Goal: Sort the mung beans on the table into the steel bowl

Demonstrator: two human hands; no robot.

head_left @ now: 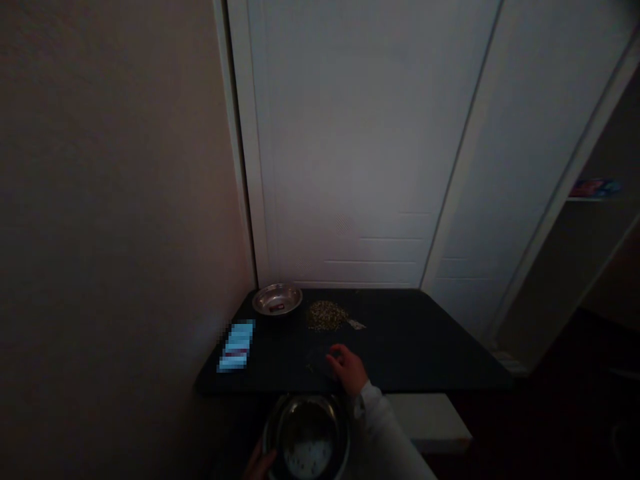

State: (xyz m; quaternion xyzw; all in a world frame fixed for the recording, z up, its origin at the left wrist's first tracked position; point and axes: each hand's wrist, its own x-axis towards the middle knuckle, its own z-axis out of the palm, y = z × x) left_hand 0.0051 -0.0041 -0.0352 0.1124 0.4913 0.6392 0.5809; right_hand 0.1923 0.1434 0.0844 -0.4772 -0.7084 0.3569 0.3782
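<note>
The room is dim. My left hand (260, 462) grips the rim of a steel bowl (307, 435) held below the near edge of a dark table (400, 347); the bowl has a few pale bits at its bottom. My right hand (346, 367) rests on the tabletop near the front edge, fingers curled over a few small grains; what they hold is too dark to tell. A pile of mixed grains (326, 315) lies further back on the table. A shallow steel plate (277, 298) with a small dark red thing in it sits at the back left.
A blurred light-blue rectangle (237, 345) lies at the table's left edge. A beige wall (115, 233) stands on the left, white door panels (360, 147) behind the table. A shelf unit (595, 193) is at the right. A pale block (430, 423) sits below the table's front.
</note>
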